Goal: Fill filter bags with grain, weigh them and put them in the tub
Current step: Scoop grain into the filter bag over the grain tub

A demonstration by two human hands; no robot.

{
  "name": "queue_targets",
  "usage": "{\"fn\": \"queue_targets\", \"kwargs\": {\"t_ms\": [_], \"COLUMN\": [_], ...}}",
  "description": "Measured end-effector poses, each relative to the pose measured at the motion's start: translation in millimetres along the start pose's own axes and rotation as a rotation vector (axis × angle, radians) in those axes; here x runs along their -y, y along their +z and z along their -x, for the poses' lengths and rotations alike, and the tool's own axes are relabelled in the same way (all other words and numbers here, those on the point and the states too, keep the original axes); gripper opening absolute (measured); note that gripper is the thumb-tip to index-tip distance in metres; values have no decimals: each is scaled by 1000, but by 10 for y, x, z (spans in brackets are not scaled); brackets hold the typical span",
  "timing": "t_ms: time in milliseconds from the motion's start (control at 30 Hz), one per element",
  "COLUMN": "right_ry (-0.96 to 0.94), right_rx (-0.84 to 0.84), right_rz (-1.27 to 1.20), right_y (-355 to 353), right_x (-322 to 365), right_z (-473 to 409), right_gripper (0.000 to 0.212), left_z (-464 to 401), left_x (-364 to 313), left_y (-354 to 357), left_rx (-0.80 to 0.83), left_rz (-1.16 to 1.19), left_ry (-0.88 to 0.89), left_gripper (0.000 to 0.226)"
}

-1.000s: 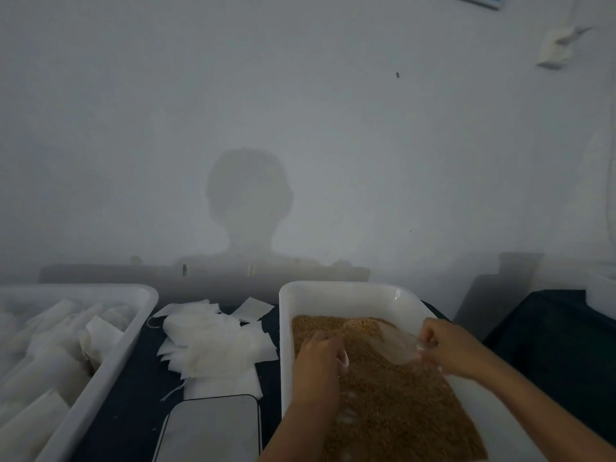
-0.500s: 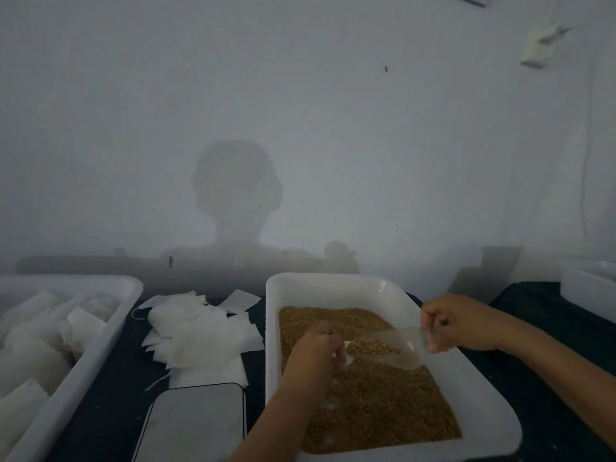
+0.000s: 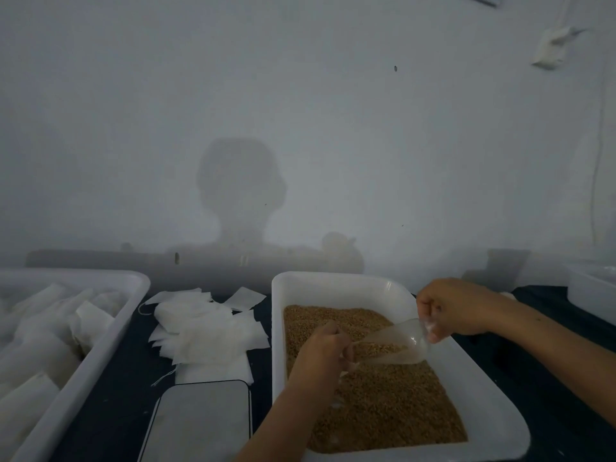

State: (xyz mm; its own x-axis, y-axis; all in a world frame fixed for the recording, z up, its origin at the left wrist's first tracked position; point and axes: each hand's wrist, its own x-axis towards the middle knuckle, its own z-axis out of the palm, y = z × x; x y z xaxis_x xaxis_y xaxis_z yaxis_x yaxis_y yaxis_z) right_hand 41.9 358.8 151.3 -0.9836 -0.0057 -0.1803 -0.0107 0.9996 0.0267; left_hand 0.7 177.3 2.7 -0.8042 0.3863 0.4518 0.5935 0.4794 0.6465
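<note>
A white tub (image 3: 336, 283) in front of me holds brown grain (image 3: 393, 411). My right hand (image 3: 456, 308) grips the handle of a clear plastic scoop (image 3: 396, 345) with some grain in it, tilted down to the left over the tub. My left hand (image 3: 321, 358) is curled at the scoop's mouth and pinches a thin white filter bag, mostly hidden under the hand. A loose pile of empty filter bags (image 3: 206, 331) lies on the dark table left of the tub. Another white tub (image 3: 100, 355) at far left holds several white bags.
A flat scale with a pale glossy top (image 3: 200, 425) sits at the front between the two tubs. A further white container (image 3: 593, 291) stands at the right edge. The wall rises right behind the table.
My right hand has lifted the scoop out of the grain and brought its mouth to my left hand; the scoop now tilts down toward the bag.
</note>
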Motion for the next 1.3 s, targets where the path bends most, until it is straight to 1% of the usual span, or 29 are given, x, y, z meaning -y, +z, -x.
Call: {"fn": "queue_targets", "kwargs": {"t_ms": [133,233,367,567,633,700,767,867,933,1000,1067,1100,1133,1233,1300], "right_ry": [11,14,23,19,21,47,104,169,187,216,242,252,253,237,235], "right_rx": [-28,-50,-53,-61,-45,-15,8,30,25,-9,-42,-59,-83,-123,-103], "right_rz": [61,89,86,39,-11,-129,-270,-374,-333,-270,-227,-212,-203,-177,-112], "right_y": [-34,-49,-53,-9,12,62,169,427,655,892,1112,1199,1269,1425,1479], "right_x": [33,43,45,-13,-70,-136,-180,-156,-117,-50,10,48,81,132,136], "right_z": [-3,-4,2,17,29,48,51,-23,-147,-279,-414,-459,-495,-561,-593], "right_gripper": [27,27,27,25,22,18,17,20,18,10,28,34,33,23,27], "left_z": [7,7,15,3,-8,-18,-27,-46,-53,-55,-56,-52,-52,-50,-54], "left_x": [-4,-21,-13,14,7,-2,7,34,50,54,55,56,58,65,66], "left_y": [-7,-17,-20,-6,-10,-23,-34,-64,-84,-106,-122,-128,-134,-151,-161], "left_rx": [-11,19,-37,20,32,20,-41,-153,-182,-195,-206,-211,-218,-246,-258], "left_rz": [29,76,-15,-12,60,142,184,315,435,489,505,514,524,548,572], "left_ry": [0,8,7,9,-47,-126,-192,-287,-354,-390,-404,-410,-416,-429,-440], "left_gripper": [3,7,4,2,8,18,28,25,23,22,20,19,18,14,14]}}
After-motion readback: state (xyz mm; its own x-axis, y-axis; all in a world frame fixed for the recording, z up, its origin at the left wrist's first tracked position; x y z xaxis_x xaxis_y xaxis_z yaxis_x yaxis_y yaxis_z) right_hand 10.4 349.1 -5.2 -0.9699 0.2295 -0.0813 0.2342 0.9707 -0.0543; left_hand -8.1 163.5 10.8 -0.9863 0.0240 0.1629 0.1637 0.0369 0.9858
